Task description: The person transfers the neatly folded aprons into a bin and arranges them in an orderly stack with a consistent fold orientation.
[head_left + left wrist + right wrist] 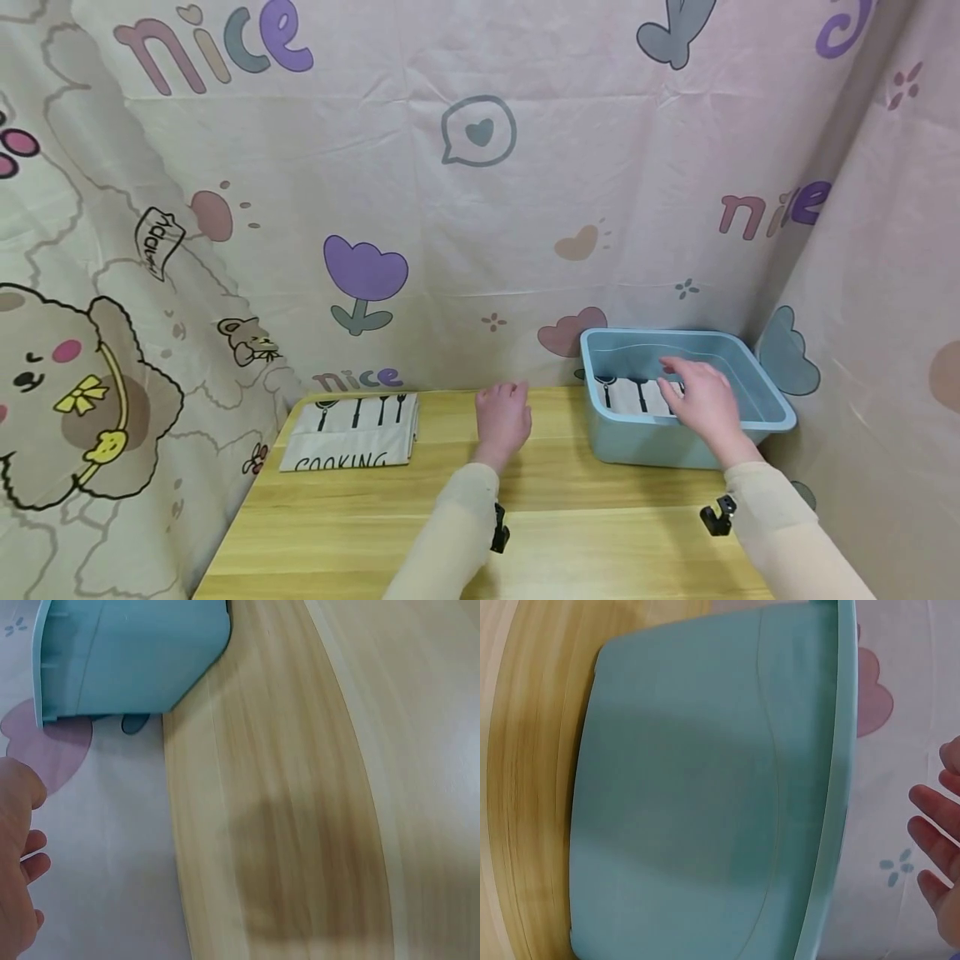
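A light blue plastic bin [652, 442] stands at the right of the table by the back curtain. Inside it lies a folded white cloth [628, 395] printed with black utensils, partly covered by the right hand. That right hand [701, 400] hovers over the bin's front rim with relaxed, spread fingers and holds nothing. The left hand [504, 421] is above the table left of the bin, its fingers loosely bent around nothing. Another folded white cloth [352, 433], with black utensils and the word COOKING, lies flat at the table's left.
The wooden table [315, 533] ends at a patterned curtain [480, 217] behind, with more curtain at both sides. A small black mount [717, 517] sits on the right wrist, another black mount [500, 529] on the left.
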Tool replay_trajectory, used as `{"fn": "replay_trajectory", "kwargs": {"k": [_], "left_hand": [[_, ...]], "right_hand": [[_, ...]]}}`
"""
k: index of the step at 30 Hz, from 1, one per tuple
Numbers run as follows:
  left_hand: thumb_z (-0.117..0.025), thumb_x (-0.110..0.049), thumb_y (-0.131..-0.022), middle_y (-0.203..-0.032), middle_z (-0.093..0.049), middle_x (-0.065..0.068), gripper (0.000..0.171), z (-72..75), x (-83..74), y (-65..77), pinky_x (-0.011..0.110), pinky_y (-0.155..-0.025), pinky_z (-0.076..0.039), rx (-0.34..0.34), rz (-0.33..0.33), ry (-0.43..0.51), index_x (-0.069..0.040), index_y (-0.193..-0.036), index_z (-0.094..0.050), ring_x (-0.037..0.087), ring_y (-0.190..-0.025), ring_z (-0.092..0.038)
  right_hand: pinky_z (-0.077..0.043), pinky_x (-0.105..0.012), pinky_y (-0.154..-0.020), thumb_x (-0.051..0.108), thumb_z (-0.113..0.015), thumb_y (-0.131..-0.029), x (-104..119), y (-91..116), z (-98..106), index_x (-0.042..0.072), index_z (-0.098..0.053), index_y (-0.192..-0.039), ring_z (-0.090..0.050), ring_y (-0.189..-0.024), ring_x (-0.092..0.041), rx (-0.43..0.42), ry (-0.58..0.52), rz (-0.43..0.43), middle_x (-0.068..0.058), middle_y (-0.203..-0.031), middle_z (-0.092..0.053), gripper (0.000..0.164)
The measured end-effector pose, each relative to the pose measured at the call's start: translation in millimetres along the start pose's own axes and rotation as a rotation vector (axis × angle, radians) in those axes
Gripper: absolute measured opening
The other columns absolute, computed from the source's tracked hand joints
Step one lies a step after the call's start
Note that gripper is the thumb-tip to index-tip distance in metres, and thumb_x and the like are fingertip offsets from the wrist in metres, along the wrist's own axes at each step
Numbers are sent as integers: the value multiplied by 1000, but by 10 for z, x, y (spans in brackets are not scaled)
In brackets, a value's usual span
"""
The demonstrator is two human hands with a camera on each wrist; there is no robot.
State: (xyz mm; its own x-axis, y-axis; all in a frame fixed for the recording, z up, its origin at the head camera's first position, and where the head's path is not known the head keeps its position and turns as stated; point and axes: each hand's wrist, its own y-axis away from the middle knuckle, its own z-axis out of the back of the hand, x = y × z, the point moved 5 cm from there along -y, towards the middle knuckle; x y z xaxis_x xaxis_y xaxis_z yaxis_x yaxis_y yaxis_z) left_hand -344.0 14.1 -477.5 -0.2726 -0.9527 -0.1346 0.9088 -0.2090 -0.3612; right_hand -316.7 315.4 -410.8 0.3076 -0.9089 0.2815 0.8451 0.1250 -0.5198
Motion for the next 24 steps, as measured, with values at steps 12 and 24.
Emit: {"fn": "replay_trajectory", "kwargs": {"k": [12,24], "left_hand": [[-68,-26,-93,-122,-66,6,38,-59,372,144,56,-103,-34,-10,46,17,-17,-129,-64,28,-116,-57],[-70,-21,-91,-127,-64,8,43,-76,744,341,58,-106,-31,-42,108,77,-14,-133,-62,30,-118,-56]], "right_hand": [[-37,-61,-95,14,-68,-90,268,25,-73,-1,-62,-125,-56,-108,-43,-17,-31,65,-21,-112,-68,38],[-41,-61,-92,14,-71,-89,544,70,-183,1,-65,-124,-56,-110,-43,-32,-64,116,-20,-118,-67,38]]}}
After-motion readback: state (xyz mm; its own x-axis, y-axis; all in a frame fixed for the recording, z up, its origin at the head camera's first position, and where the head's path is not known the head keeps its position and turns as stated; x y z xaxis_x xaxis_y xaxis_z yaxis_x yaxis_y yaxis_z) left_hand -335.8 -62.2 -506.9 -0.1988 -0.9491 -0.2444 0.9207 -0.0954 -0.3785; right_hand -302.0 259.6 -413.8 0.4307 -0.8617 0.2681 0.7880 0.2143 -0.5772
